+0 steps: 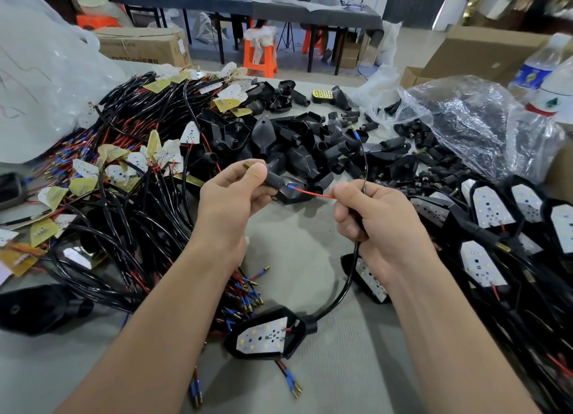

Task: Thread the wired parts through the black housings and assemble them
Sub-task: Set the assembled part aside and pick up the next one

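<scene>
My left hand (pixel 231 193) pinches a small black tube housing (pixel 274 179) with a brass tip showing past the thumb. A thin red wire (pixel 313 193) with a blue sleeve runs out of the tube's right end to my right hand (pixel 376 217), which pinches it and also grips a black cable (pixel 350 277). That cable curves down to a black lamp housing holding a white LED board (pixel 263 334) on the table near me. A second black wire rises from my right hand toward the pile.
A heap of wired LED boards (pixel 130 165) lies at left, loose black housings (pixel 297 141) in the middle, assembled lamps (pixel 493 209) at right. A clear plastic bag of parts (pixel 474 116) and water bottles (pixel 545 72) stand at far right. Grey table mat (pixel 297 246) lies between my arms.
</scene>
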The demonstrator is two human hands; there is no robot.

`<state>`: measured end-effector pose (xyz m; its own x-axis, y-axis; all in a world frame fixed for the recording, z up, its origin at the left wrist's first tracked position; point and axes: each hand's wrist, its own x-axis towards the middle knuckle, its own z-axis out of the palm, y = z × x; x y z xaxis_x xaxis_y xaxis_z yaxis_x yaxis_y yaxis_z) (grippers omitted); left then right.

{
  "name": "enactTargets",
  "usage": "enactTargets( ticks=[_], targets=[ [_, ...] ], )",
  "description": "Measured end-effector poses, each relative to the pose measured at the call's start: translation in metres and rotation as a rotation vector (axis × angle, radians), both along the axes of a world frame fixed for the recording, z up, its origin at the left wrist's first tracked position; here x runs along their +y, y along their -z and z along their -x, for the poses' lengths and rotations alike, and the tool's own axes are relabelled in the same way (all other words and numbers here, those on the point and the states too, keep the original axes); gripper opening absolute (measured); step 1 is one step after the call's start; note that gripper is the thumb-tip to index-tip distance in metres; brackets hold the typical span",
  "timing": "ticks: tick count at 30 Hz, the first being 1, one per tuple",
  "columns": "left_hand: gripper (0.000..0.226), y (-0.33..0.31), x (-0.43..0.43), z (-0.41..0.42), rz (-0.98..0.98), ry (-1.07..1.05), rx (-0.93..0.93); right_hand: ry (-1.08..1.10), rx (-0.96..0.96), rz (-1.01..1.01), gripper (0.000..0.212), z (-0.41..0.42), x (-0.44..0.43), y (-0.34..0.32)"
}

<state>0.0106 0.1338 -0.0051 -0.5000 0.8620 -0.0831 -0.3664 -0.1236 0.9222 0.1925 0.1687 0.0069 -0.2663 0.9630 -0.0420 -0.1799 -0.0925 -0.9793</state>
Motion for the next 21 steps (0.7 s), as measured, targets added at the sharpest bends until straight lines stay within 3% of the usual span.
enactTargets(
  ticks=[7,11,14,18,21],
  targets=[
    [0.012,0.003,0.000,0.001,0.025,0.124,-0.080,0.007,-0.008,-0.013,0.017,-0.001,0.001,0.002],
    [0.008,0.006,-0.002,-0.005,0.016,0.281,-0.021,0.048,-0.017,-0.028,0.018,0.009,-0.003,0.005],
    [0.023,0.007,-0.004,-0.015,0.001,0.370,0.014,0.088,-0.005,-0.032,0.026,0.019,-0.004,0.008],
    [0.023,0.007,-0.005,-0.015,-0.011,0.415,0.096,0.164,-0.259,-0.107,0.047,0.022,-0.001,0.014],
    [0.017,0.008,-0.005,-0.018,-0.002,0.471,0.177,0.136,-0.400,-0.178,0.047,0.026,-0.004,0.017]
  ],
)
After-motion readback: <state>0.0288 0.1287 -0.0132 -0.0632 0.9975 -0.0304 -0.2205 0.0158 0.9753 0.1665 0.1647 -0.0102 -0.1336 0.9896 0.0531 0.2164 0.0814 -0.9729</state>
